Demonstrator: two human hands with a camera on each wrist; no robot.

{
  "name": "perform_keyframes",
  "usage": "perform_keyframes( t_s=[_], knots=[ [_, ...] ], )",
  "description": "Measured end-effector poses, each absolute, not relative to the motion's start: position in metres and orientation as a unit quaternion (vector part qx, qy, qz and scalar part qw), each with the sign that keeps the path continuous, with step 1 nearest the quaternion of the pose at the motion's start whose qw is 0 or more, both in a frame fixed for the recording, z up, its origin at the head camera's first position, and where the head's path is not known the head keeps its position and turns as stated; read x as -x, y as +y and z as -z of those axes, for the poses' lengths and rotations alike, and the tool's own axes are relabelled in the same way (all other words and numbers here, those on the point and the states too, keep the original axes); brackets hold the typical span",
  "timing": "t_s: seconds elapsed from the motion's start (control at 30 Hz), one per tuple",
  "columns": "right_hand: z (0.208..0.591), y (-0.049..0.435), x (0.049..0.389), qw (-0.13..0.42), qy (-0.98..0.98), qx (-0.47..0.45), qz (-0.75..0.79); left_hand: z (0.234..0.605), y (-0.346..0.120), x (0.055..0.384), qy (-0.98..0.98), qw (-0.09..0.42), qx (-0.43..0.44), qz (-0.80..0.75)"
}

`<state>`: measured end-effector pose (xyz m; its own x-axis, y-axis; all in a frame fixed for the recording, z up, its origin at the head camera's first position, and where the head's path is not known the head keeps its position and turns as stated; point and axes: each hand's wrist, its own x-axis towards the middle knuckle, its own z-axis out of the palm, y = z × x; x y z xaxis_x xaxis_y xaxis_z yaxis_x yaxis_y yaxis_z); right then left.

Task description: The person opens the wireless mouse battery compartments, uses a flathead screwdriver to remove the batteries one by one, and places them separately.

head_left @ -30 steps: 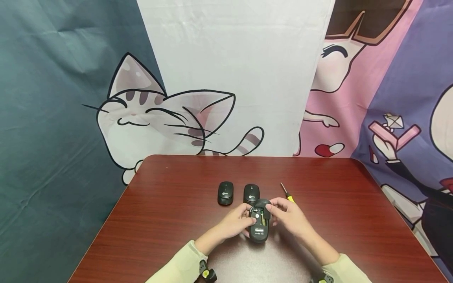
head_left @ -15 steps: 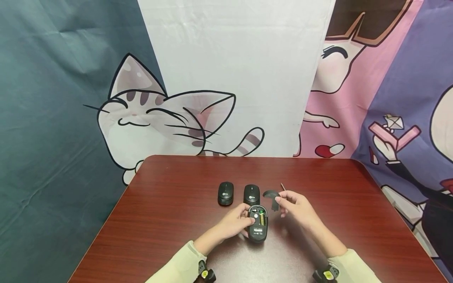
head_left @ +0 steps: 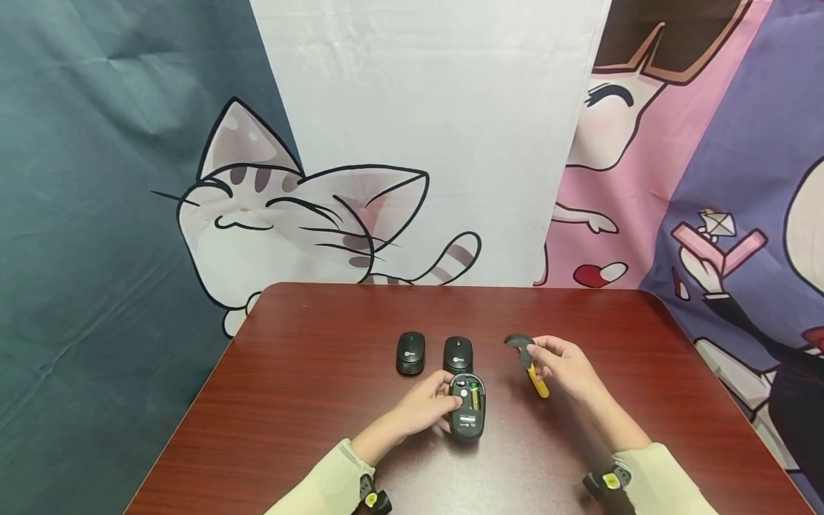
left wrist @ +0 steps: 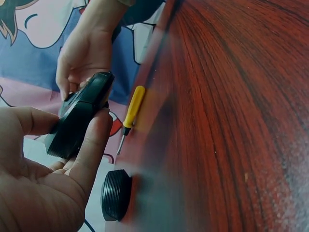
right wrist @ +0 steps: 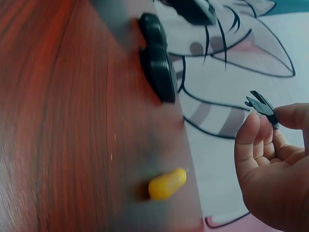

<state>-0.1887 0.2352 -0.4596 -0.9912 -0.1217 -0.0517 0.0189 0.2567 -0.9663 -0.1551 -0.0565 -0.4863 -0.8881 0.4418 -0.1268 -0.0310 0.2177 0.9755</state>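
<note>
My left hand (head_left: 421, 406) grips a black computer mouse (head_left: 468, 422) by its side, underside up in the head view. Its battery bay lies uncovered, and a green and gold battery (head_left: 475, 395) sits inside. Between thumb and fingers my right hand (head_left: 566, 365) pinches the thin black battery cover (head_left: 518, 342), which has a curved end and a straight tongue. In the right wrist view this battery cover (right wrist: 261, 106) is held up above the tabletop. The yellow handle of a screwdriver (head_left: 538, 385) shows just below the cover; the left wrist view shows the whole screwdriver (left wrist: 131, 113) on the table.
Two more black mice stand farther back on the brown wooden table (head_left: 309, 400): the left mouse (head_left: 410, 352) and the right mouse (head_left: 458, 353), the latter partly behind my left hand. A printed cartoon curtain (head_left: 425, 143) hangs behind the table's far edge.
The battery cover has come off the mouse and travelled right and away in my right hand, now over the screwdriver. The left hand and mouse have hardly moved.
</note>
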Motion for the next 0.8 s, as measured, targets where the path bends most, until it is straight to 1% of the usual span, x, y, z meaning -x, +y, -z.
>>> perform_keyframes(
  t_s=[0.33,0.8],
  knots=[
    [0.476,0.261,0.206,0.075,0.790,-0.018,0.608,0.487,-0.057,0.155,0.761,0.193,-0.133,-0.606],
    [0.493,0.289,0.225,0.090,0.822,-0.024,0.562,0.488,-0.059,0.155,0.757,0.191,-0.134,-0.610]
  ],
)
